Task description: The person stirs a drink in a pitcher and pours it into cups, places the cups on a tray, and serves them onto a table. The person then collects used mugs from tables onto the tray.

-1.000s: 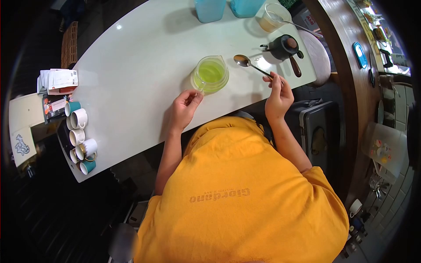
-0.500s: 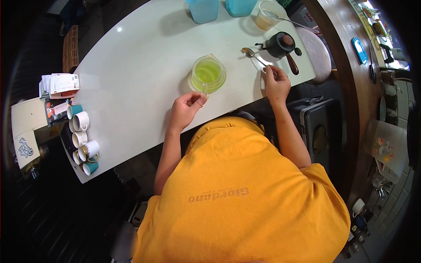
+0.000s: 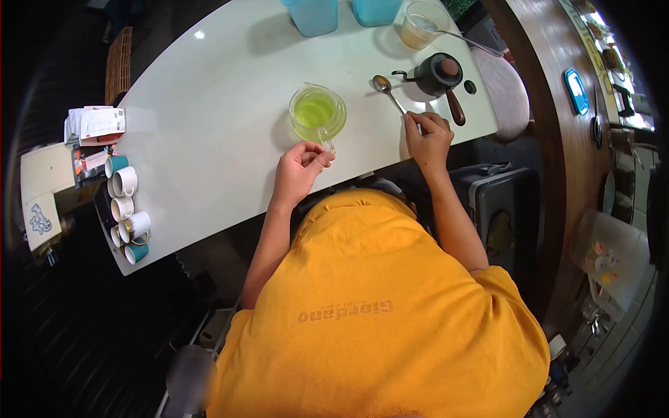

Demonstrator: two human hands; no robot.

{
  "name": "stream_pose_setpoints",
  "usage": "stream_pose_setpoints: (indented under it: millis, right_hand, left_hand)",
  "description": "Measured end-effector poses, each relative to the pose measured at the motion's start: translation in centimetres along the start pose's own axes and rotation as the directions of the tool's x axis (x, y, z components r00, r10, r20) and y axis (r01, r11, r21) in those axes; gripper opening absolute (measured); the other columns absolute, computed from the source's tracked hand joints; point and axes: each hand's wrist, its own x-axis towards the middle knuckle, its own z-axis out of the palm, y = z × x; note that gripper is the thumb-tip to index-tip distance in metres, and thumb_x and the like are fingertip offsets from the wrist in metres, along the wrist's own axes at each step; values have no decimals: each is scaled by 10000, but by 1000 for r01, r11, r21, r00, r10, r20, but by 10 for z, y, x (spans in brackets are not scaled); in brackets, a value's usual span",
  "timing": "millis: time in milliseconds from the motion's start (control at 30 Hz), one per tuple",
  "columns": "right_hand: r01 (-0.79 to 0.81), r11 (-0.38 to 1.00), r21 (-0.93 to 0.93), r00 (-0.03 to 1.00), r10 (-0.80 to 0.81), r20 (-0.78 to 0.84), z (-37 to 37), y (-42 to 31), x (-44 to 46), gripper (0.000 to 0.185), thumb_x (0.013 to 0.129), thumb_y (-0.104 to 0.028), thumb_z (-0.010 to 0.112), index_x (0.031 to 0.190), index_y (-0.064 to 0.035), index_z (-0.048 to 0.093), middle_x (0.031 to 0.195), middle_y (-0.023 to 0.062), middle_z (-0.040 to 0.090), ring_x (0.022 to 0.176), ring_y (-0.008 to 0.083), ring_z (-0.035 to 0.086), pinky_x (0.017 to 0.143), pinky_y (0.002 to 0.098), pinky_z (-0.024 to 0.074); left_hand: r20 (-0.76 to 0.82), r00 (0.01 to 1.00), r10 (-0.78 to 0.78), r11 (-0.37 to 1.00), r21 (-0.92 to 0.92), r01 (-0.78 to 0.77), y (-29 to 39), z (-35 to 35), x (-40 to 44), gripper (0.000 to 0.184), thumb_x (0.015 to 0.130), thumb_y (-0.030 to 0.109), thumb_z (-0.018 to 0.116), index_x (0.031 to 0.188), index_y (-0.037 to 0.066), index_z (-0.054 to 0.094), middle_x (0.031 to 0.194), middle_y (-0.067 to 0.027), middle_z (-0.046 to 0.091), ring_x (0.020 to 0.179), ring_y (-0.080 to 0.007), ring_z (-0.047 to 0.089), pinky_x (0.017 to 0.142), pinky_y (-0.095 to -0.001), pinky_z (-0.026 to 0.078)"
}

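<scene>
A clear glass pitcher with green liquid in it stands on the white table. The fingers of my left hand are closed on its handle, on the side nearest me. In my right hand is the handle of a metal spoon, pinched between thumb and fingers. The spoon's bowl points away from me, to the left of a small dark pot with a wooden knob and a brown side handle.
Two blue containers and a clear cup with pale brown liquid and a spoon stand at the far side. Several mugs are grouped at the left end. A wooden counter runs along the right.
My right hand and the spoon have moved slightly left and toward me. The pitcher has turned a little, its handle now pointing more to the right. The whole view has shifted slightly.
</scene>
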Motion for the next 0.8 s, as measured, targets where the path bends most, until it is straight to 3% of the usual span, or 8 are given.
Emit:
stream_pose_setpoints:
  millis: [233, 300, 333, 400, 433, 500, 633, 800]
  right_hand:
    - [-15, 999, 44, 998, 13, 57, -3, 2, -2, 94, 773, -128, 789, 847, -73, 773, 772, 45, 675, 663, 186, 591, 596, 310, 450]
    - [-73, 993, 97, 995, 66, 75, -5, 0, -4, 114, 780, -183, 771, 879, -128, 770, 843, -2, 672, 828, 194, 604, 776, 362, 382]
    - [-68, 992, 105, 995, 59, 85, -6, -5, -3, 114, 780, -183, 771, 879, -128, 770, 843, -2, 672, 828, 194, 604, 775, 362, 382]
    - [-66, 933, 353, 983, 0, 185, -7, -20, -6, 198, 741, -193, 814, 916, -128, 746, 839, -4, 655, 838, 191, 592, 778, 353, 376]
    - [-71, 931, 359, 980, -3, 201, -7, -31, -5, 198, 741, -193, 814, 916, -128, 746, 839, -4, 655, 838, 191, 592, 778, 353, 376]
    - [96, 896, 434, 940, -225, 256, -5, -55, -2, 296, 689, -227, 860, 914, -128, 693, 799, -7, 622, 817, 196, 577, 769, 355, 368]
    - [171, 873, 456, 912, -316, 263, 8, -84, -8, 358, 652, -253, 879, 883, -133, 634, 772, -18, 593, 775, 200, 561, 749, 358, 366]
    - [127, 936, 328, 933, -225, 280, 15, -96, -14, 327, 676, -208, 867, 823, -109, 591, 760, -9, 594, 749, 178, 553, 732, 341, 397]
  left_hand:
    - [-77, 997, 32, 996, -76, -38, -12, 17, -10, 175, 916, 118, 700, 989, -5, 599, 904, -80, 699, 800, -106, 637, 740, -242, 512]
    - [-94, 995, 27, 997, -70, -34, -12, 14, -17, 178, 926, 117, 684, 1019, -4, 592, 968, -114, 707, 830, -124, 640, 768, -257, 521]
    - [-137, 990, 10, 998, -52, -17, -12, 12, -22, 176, 929, 120, 681, 1021, -3, 596, 957, -106, 703, 827, -123, 636, 774, -258, 520]
    - [-229, 973, 16, 994, -101, -40, -13, 10, -33, 162, 935, 123, 680, 989, -11, 608, 893, -59, 679, 792, -98, 616, 754, -237, 503]
    - [-243, 970, 5, 994, -104, -31, -13, 8, -39, 162, 935, 123, 680, 989, -11, 608, 893, -59, 679, 792, -98, 616, 754, -237, 503]
    - [-330, 944, -26, 992, -124, -16, -12, 1, -49, 151, 954, 132, 655, 986, -8, 608, 902, -59, 683, 806, -105, 617, 772, -247, 504]
    - [-408, 913, -15, 994, -102, -30, -14, -11, -67, 176, 968, 187, 642, 984, 14, 617, 907, -47, 687, 775, -93, 602, 700, -234, 467]
    - [-416, 908, 39, 993, -89, -83, -25, -32, -82, 197, 971, 222, 638, 986, 26, 623, 897, -31, 685, 764, -81, 592, 666, -227, 437]
